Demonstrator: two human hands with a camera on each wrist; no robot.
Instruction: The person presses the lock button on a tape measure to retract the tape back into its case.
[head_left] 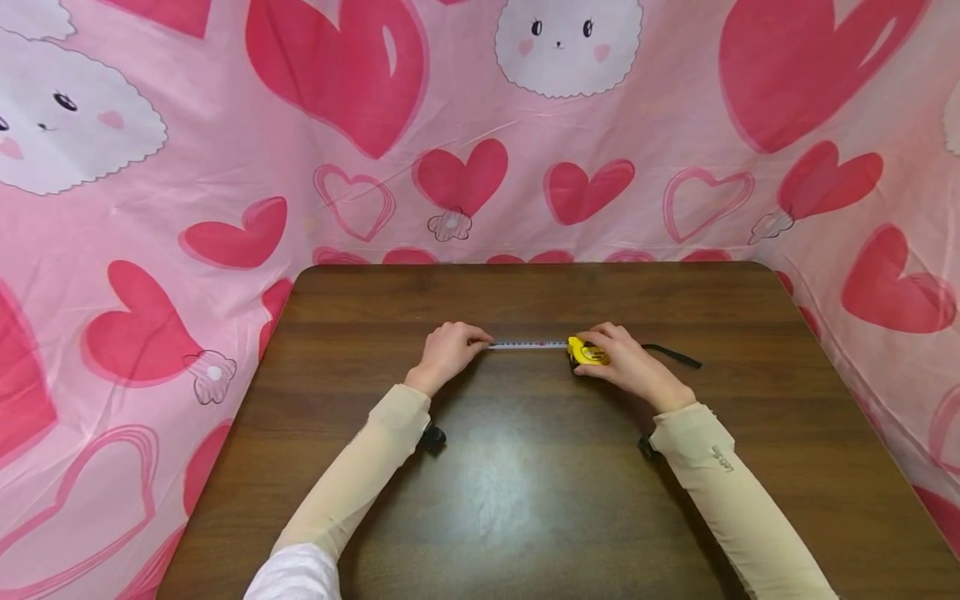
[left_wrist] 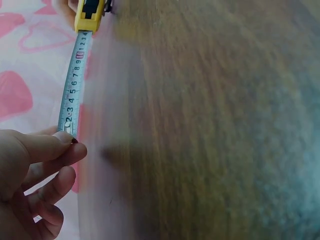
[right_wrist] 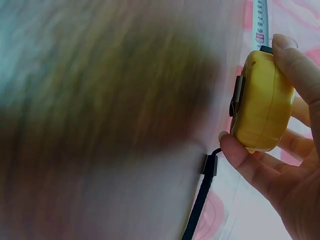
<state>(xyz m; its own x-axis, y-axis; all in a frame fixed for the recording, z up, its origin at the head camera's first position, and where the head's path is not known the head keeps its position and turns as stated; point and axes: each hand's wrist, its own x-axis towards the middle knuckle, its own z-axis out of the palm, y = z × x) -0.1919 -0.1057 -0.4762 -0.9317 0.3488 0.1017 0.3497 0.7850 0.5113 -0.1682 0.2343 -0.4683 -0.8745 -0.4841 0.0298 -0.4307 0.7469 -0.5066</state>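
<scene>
My right hand (head_left: 621, 360) grips the yellow case of a tape measure (head_left: 588, 353), thumb on one side and fingers on the other in the right wrist view. From the case a white tape blade (head_left: 528, 344) runs out to the left, with numbers up to a red-marked ten and a little beyond showing in the left wrist view. My left hand (head_left: 448, 350) pinches the blade's free end between thumb and forefinger, its other fingers loosely curled. A black wrist strap (right_wrist: 200, 200) trails from the case. The metal end hook is hidden behind the left fingertips.
Both hands are over a dark brown wooden table (head_left: 480, 517) with rounded far corners. A pink cloth (head_left: 517, 125) printed with red hearts hangs behind the table and along its sides. Black wrist cameras (head_left: 432, 438) sit under both sleeves.
</scene>
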